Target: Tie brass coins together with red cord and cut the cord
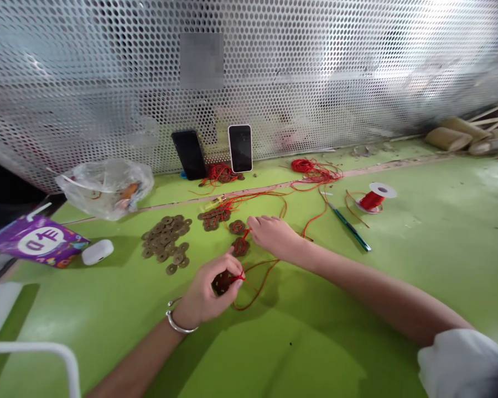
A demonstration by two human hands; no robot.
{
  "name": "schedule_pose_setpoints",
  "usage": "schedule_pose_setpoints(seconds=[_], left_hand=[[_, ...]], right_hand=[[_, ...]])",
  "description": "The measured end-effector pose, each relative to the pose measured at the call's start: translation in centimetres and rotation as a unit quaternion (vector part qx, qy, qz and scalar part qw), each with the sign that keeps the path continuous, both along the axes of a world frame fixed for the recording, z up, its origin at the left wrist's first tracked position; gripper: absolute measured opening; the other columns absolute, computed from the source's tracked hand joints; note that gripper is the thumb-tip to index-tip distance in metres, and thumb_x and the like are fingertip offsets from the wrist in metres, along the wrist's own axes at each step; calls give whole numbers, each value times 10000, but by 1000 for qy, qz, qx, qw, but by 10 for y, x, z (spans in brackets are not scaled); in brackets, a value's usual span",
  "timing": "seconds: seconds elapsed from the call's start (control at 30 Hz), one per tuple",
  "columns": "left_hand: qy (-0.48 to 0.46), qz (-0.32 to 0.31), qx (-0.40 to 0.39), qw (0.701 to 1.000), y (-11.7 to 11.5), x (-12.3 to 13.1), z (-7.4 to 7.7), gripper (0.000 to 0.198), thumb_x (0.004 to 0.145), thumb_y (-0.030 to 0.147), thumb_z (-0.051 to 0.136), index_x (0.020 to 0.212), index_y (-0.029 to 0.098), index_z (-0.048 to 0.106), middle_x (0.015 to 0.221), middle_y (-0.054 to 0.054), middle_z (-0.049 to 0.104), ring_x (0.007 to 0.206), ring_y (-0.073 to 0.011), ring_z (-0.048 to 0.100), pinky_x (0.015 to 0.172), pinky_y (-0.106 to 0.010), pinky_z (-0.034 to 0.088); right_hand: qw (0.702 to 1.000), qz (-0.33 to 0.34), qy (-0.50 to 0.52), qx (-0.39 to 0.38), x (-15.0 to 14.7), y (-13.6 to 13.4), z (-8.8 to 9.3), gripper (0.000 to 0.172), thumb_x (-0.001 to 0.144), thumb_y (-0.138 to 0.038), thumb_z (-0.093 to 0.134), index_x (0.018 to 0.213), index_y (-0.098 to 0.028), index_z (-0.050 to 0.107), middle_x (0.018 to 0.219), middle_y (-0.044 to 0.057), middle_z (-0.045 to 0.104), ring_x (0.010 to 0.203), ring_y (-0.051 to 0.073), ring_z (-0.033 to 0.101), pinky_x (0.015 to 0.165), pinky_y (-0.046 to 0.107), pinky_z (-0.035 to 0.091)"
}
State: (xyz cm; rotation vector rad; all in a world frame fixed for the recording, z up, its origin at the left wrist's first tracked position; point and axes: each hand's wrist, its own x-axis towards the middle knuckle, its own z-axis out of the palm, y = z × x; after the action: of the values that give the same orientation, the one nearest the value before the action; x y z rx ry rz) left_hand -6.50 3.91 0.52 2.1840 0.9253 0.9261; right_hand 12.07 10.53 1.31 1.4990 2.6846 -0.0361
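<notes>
My left hand [211, 290], with a silver bangle at the wrist, is closed around a cluster of bronze coins tied with red cord [223, 282]. My right hand [273, 235] reaches forward and pinches the red cord beside another tied coin cluster [240, 246]. A further tied coin cluster [237, 226] lies just beyond it. The red cord [259, 279] loops on the green table [307, 342] between my hands. A pile of loose bronze coins [166, 236] lies to the left.
Two phones [190, 154] [240, 147] lean against the perforated metal screen. Tangles of red cord [313, 168], a red spool [372, 199], a green pen [349, 225], a plastic bag [105, 188], a white earbud case [97, 251] and a purple packet [35, 240] lie around.
</notes>
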Motion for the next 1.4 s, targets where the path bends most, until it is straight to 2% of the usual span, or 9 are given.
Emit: schedule_pose_setpoints(seconds=[0.2, 0.4, 0.53, 0.67, 0.93, 1.03, 1.13, 1.3, 1.4], left_hand=[[7, -3, 3, 1000, -1, 1, 1, 94, 812, 139, 489, 742, 201, 495, 738, -7, 616, 700, -138, 612, 969, -449, 481], [10, 1, -4, 1000, -2, 1, 1, 88, 812, 147, 482, 743, 199, 497, 735, -16, 615, 705, -139, 612, 1006, -439, 454], [-3, 1, 6, 1000, -2, 0, -1, 83, 816, 138, 488, 753, 191, 501, 748, -26, 615, 708, -143, 610, 981, -439, 467], [-19, 0, 7, 1000, -3, 1, -3, 90, 813, 127, 493, 748, 190, 491, 755, -29, 620, 713, -144, 607, 977, -446, 470], [-25, -7, 15, 1000, -4, 0, -2, 78, 780, 120, 512, 766, 197, 511, 734, -3, 609, 687, -131, 604, 1037, -490, 424], [-18, -14, 25, 999, -3, -1, -2, 78, 783, 122, 506, 776, 200, 510, 737, -4, 617, 685, -129, 602, 1018, -471, 446], [-17, -13, 31, 999, -3, -1, -4, 91, 772, 115, 512, 778, 206, 507, 731, -1, 619, 680, -132, 599, 999, -464, 464], [-21, -15, 37, 999, -3, -2, -11, 103, 760, 118, 546, 796, 213, 527, 732, 10, 637, 683, -130, 595, 969, -433, 490], [-21, -19, 34, 999, -3, -2, -13, 102, 759, 113, 553, 789, 208, 536, 733, 7, 641, 698, -130, 594, 961, -411, 494]], right_hand=[[1000, -1, 5, 6, -3, -5, 8, 340, 870, -287, 513, 1150, -94, 533, 1129, 176, 595, 1030, 279, 591, 787, 354, 504], [999, 30, -25, 26, -14, 0, 1, 265, 901, -109, 405, 1102, -88, 577, 1089, 176, 613, 1005, 265, 611, 778, 348, 502], [999, 27, -28, 10, -12, 3, 2, 283, 932, -144, 365, 1172, -80, 501, 1017, 181, 651, 935, 254, 641, 718, 330, 484], [999, 34, 4, -42, -2, 11, 21, 313, 970, -233, 286, 1216, -123, 445, 830, 103, 684, 693, 199, 647, 573, 272, 384], [989, 150, 6, -9, -39, 33, 82, 270, 930, -222, 347, 953, -129, 600, 893, 101, 674, 718, 178, 592, 549, 277, 267], [983, 176, 41, 18, -57, 45, 92, 285, 936, -257, 341, 965, -148, 602, 879, 86, 671, 726, 181, 595, 549, 270, 279], [986, 161, 31, 43, -64, 64, 74, 266, 910, -295, 398, 1030, -149, 585, 950, 107, 673, 785, 208, 624, 556, 266, 332], [990, 130, -49, 25, -54, 94, 21, 359, 835, -268, 549, 1177, -161, 540, 1075, 117, 678, 928, 238, 652, 644, 269, 443], [990, 127, -50, 29, -45, 102, 5, 365, 844, -273, 544, 1187, -151, 537, 1156, 128, 651, 984, 244, 643, 686, 282, 469]])
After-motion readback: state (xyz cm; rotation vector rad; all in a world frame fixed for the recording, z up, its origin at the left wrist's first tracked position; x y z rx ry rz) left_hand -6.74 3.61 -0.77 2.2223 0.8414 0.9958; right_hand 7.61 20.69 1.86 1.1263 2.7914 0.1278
